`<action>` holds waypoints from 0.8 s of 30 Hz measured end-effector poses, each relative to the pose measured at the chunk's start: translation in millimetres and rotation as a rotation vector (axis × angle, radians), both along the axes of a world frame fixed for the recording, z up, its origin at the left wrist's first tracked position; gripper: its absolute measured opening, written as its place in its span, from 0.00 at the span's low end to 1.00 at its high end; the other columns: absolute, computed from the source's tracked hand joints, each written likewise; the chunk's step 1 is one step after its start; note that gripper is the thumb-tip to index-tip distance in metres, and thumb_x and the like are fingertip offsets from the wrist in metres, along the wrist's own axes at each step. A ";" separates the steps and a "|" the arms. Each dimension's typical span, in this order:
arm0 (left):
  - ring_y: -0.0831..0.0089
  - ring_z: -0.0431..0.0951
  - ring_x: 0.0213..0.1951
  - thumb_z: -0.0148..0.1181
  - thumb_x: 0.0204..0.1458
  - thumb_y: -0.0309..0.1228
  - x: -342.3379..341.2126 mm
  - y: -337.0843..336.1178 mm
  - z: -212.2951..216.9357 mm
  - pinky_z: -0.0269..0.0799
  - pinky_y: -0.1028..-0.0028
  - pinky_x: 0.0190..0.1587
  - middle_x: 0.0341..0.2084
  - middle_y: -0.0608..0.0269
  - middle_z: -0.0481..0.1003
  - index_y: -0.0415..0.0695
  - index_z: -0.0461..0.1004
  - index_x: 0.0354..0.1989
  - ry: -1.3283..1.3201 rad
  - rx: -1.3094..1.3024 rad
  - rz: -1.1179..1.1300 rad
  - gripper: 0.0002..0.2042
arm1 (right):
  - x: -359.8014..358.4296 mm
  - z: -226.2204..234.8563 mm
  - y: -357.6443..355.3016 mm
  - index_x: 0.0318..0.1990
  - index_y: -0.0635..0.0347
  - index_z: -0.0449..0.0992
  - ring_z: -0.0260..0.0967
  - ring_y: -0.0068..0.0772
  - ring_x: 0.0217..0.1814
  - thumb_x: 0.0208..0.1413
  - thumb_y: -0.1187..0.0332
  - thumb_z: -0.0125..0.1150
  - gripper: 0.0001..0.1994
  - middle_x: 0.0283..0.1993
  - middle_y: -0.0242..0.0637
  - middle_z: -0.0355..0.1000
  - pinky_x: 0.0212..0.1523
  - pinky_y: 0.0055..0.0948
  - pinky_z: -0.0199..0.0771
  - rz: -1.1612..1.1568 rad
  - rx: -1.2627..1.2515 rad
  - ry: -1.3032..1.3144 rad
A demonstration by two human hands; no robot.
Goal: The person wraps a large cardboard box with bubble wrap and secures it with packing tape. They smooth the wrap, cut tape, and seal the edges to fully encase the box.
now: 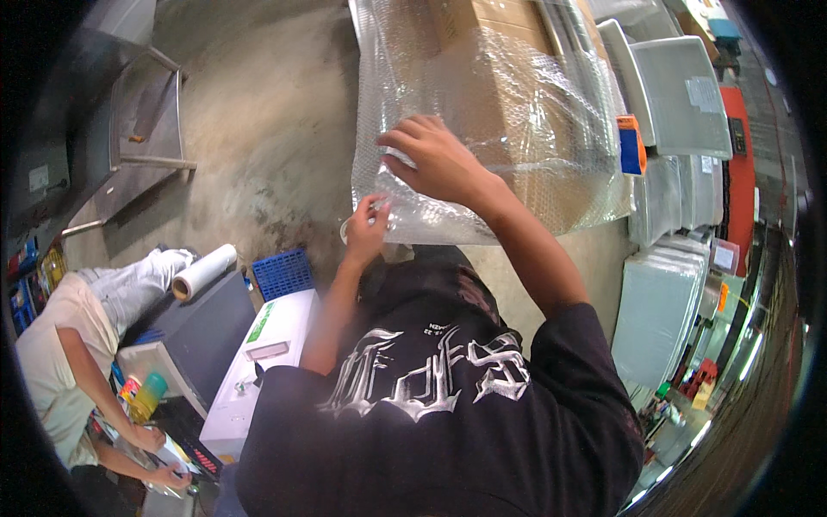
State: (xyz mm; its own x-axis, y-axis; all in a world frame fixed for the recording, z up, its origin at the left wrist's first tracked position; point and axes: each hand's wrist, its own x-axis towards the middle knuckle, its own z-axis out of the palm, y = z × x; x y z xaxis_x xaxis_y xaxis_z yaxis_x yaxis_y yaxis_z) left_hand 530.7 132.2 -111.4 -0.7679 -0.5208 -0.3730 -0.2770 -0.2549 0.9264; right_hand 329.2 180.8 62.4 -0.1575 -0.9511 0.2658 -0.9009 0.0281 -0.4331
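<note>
A wide sheet of clear bubble wrap (405, 77) lies over brown cardboard (525, 112) in front of me. My right hand (435, 159) rests on or just above the wrap near its left side, fingers apart and slightly bent, nothing visible in them. At the wrap's near left corner, my left hand (369, 231) has its fingers curled together in a pinch. What they hold is too small to make out. Beside that hand shows a pale curved rim (345, 231), mostly hidden.
An orange and blue tool (631, 146) sits at the wrap's right edge. Pale plastic bins (680, 95) and stacked wrapped panels (659, 314) stand to the right. At left are a metal frame (155, 161), a blue crate (282, 274), a white roll (204, 271) and a co-worker (65, 345).
</note>
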 end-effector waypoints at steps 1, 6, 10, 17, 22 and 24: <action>0.73 0.80 0.27 0.60 0.65 0.35 6.2 -0.6 -1.3 0.76 0.68 0.36 0.32 0.56 0.83 0.38 0.75 0.56 -0.051 -0.033 -0.010 0.16 | -3.9 13.8 21.2 0.45 0.60 0.78 0.73 0.46 0.50 0.59 0.68 0.64 0.09 0.42 0.43 0.76 0.55 0.43 0.70 -0.082 0.039 -0.011; 0.75 0.81 0.32 0.54 0.69 0.33 43.1 8.3 -16.5 0.76 0.72 0.40 0.34 0.58 0.83 0.37 0.75 0.52 -0.015 -0.077 -0.093 0.13 | 32.6 21.4 114.9 0.45 0.62 0.77 0.74 0.47 0.49 0.54 0.73 0.67 0.11 0.41 0.43 0.75 0.52 0.44 0.74 -0.231 0.025 0.091; 0.78 0.79 0.37 0.52 0.71 0.32 56.0 14.6 -15.1 0.75 0.75 0.43 0.34 0.63 0.81 0.36 0.75 0.48 0.036 0.029 -0.021 0.11 | 73.7 3.0 164.9 0.47 0.63 0.77 0.74 0.47 0.50 0.52 0.73 0.69 0.15 0.42 0.43 0.75 0.53 0.45 0.74 -0.368 0.007 0.005; 0.77 0.80 0.31 0.55 0.69 0.34 77.7 22.7 -5.8 0.75 0.75 0.37 0.30 0.63 0.80 0.38 0.75 0.51 0.056 0.044 0.086 0.12 | 109.0 -34.7 180.8 0.61 0.52 0.75 0.60 0.46 0.73 0.55 0.61 0.69 0.26 0.65 0.42 0.68 0.71 0.52 0.53 -0.301 0.267 0.116; 0.75 0.79 0.28 0.65 0.62 0.34 76.4 21.7 -25.6 0.74 0.72 0.36 0.31 0.61 0.80 0.39 0.69 0.63 -0.116 -0.185 -0.214 0.24 | 102.5 -70.4 180.3 0.59 0.53 0.76 0.61 0.44 0.73 0.57 0.65 0.59 0.21 0.64 0.41 0.70 0.72 0.53 0.52 -0.228 0.256 0.240; 0.71 0.79 0.42 0.70 0.57 0.35 77.1 22.3 -28.1 0.73 0.68 0.48 0.44 0.54 0.79 0.40 0.68 0.66 -0.095 -0.048 -0.123 0.29 | 101.4 -77.7 182.5 0.57 0.55 0.76 0.63 0.43 0.71 0.58 0.66 0.55 0.19 0.61 0.41 0.72 0.71 0.53 0.54 -0.181 0.235 0.231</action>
State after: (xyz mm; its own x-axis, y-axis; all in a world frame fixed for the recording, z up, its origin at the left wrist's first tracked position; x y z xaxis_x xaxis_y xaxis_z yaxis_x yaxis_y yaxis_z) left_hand 607.8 154.6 -139.5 -0.7891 -0.4442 -0.4243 -0.3906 -0.1703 0.9047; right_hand 430.6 363.3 -15.2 -0.2901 -0.9526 0.0918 -0.9455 0.2704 -0.1814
